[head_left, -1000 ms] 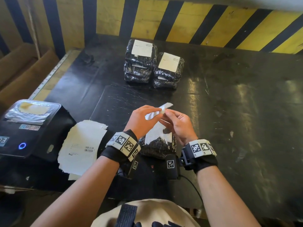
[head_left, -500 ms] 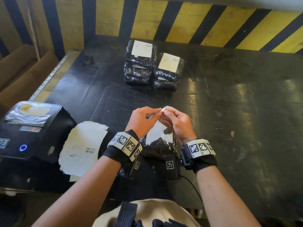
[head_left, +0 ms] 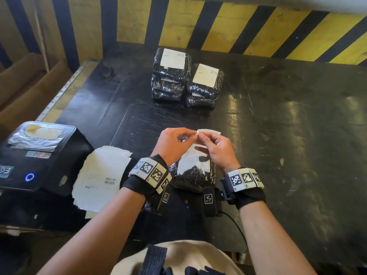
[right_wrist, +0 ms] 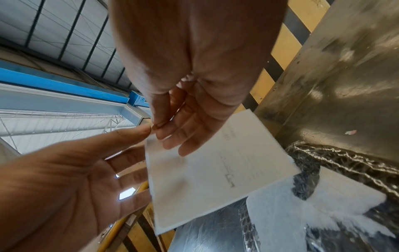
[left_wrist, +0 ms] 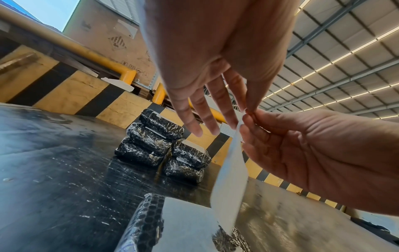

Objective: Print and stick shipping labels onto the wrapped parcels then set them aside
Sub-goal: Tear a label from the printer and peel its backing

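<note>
Both hands hold a white shipping label just above a black bubble-wrapped parcel at the table's near edge. My left hand pinches one corner of the label between thumb and forefinger, the other fingers straight. My right hand pinches the same corner from the other side. In the right wrist view the label hangs slanted, faint print showing, over the parcel. A white patch lies on the parcel's top.
Two stacks of labelled black parcels stand at the back of the black table. A black label printer sits at the left, with a pile of white sheets beside it. A yellow-and-black striped wall runs behind.
The label stood curled up between the fingertips; now it has turned and its free end points right, behind the right hand. Both hands stay over the parcel.
</note>
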